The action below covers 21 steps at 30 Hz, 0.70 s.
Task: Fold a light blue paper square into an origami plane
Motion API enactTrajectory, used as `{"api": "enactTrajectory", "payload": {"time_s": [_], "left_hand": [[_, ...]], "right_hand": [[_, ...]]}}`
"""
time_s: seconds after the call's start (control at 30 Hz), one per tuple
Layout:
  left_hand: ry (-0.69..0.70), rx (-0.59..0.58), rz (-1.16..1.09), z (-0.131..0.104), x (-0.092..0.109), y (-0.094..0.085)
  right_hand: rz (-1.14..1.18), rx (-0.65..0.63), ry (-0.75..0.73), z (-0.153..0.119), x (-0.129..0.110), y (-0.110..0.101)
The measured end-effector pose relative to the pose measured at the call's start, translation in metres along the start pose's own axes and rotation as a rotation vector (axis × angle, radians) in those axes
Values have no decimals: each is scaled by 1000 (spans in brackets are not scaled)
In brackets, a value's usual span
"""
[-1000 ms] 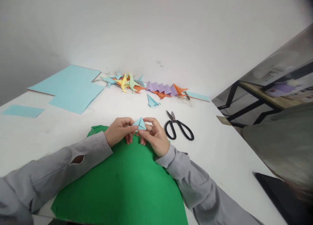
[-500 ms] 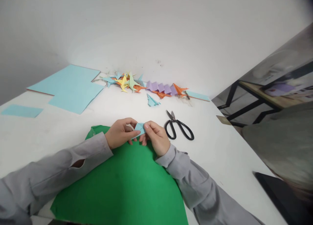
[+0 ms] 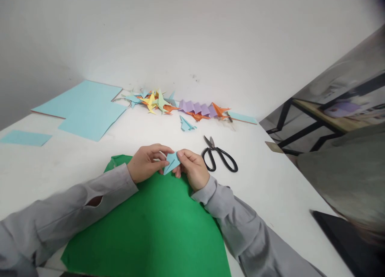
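My left hand (image 3: 148, 163): pinching left edge of folded blue paper (image 3: 172, 163) | my right hand (image 3: 194, 168): pinching its right side | paper: between my 2 hands, at far end of green sheet (image 3: 144, 229) | scissors (image 3: 213, 148): on tabletop (image 3: 270, 189) to right, blades parted

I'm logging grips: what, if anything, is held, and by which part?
A small folded light-blue paper: the right hand pinches its upper right side, the left hand holds its left edge.

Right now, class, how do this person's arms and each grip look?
The left sleeve is long and grey, with an open slit behind its cuff; the right sleeve is matching grey, well creased. Left grip and right grip are bare, no gloves visible.
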<state>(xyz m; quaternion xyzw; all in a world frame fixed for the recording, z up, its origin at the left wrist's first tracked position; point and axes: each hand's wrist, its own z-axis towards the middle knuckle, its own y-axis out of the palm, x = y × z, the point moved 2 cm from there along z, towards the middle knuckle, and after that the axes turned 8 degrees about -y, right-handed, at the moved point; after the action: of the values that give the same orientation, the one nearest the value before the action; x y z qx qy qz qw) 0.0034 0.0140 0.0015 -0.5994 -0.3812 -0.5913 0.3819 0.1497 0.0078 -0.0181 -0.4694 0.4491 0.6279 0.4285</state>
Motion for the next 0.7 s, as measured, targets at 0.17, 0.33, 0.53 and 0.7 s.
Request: {"api": "enactTrajectory", "payload": {"time_s": [0.17, 0.33, 0.53, 0.7], "left_hand": [[19, 8, 83, -1, 1, 1], [-7, -5, 81, -1, -1, 1], [-97, -55, -39, -2, 2, 0], [-98, -69, -11, -1, -2, 1]], "right_hand": [[-31, 6, -6, 1, 1, -1], [-74, -24, -26, 1, 1, -1], [-135, -37, -31, 0, -2, 1], [-159, -35, -16, 0, -5, 2]]}}
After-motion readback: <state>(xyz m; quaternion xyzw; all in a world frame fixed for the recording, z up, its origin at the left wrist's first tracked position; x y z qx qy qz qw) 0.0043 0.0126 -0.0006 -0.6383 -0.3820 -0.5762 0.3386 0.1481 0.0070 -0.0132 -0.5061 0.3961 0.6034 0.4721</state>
